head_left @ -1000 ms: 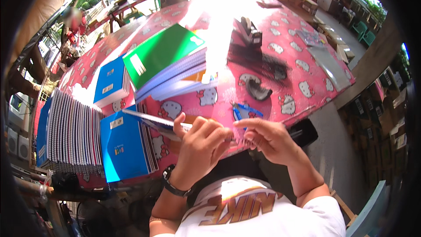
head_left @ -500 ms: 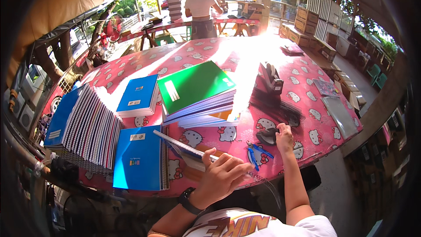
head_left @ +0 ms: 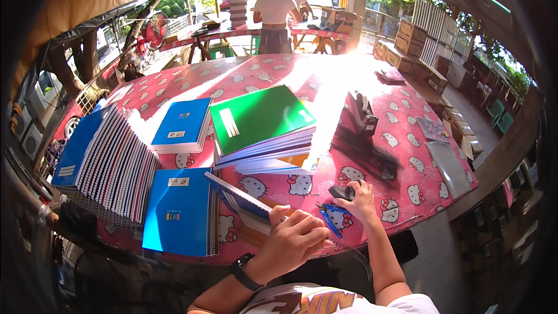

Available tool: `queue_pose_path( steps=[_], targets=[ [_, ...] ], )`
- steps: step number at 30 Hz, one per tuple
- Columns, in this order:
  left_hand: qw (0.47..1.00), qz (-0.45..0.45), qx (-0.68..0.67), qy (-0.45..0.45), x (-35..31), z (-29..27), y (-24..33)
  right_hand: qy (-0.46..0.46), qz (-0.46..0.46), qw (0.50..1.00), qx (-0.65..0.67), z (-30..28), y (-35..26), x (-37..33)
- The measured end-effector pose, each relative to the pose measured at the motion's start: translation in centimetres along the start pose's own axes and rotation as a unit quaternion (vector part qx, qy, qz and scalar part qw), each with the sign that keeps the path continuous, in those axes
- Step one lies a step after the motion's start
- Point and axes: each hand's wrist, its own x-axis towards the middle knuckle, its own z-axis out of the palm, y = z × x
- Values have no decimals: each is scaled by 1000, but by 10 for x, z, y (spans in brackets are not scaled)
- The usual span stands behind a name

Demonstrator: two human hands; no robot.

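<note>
My left hand [head_left: 296, 229], with a dark watch on its wrist, is closed on the near end of a blue-covered notebook [head_left: 237, 196], which is tilted on its edge. The palm hides that end and the binding there. At my right hand [head_left: 361, 200], thumb and fingers are curled round the right end of a small black rounded object [head_left: 340, 192], whose kind I cannot make out. Just below it lie blue-handled pliers [head_left: 334, 219], close to the thumb. A thin dark coil [head_left: 363, 260] hangs at the table's front edge.
Left of me stands a tall stack of spiral notebooks [head_left: 110, 168]. Blue notebooks [head_left: 180, 215] and a green-topped pile [head_left: 261, 116] lie nearby. A black stand [head_left: 363, 113] and dark coils [head_left: 369, 154] sit on the pink table [head_left: 261, 70]. Two people work at a farther table.
My right hand has moved left and nearer, onto the black object by the pliers. My left hand keeps its hold on the tilted notebook. The whole view has shifted slightly.
</note>
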Motion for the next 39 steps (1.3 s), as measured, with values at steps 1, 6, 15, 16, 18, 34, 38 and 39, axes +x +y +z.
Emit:
queue_pose_path(
  steps=[1, 6, 15, 16, 18, 34, 38, 39],
  targets=[
    [1000, -5, 8, -26, 0, -2, 1, -1, 0, 1000, -3, -5, 1, -1],
    [1000, -11, 16, 7, 1, -7, 3, -208, -79, 751, 622, -55, -45, -16],
    [996, -47, 68, 47, -8, -17, -20, -277, -193, 573, 747, -111, -87, -55],
    [996, -52, 62, 44, -11, -19, -22, -310, -184, 616, 700, -113, -88, -56],
    [995, -57, 72, 50, -13, -19, -22, -327, -115, 733, 585, -107, -79, -46],
    [988, -100, 89, 72, -12, -28, -26, -324, -109, 801, 492, -105, -82, -19],
    [988, -114, 66, 80, -13, -31, -24, -357, -204, 654, 635, -122, -107, -23],
    [989, -114, 55, 73, -13, -30, -28, -359, -207, 723, 553, -111, -102, -19]
  ],
)
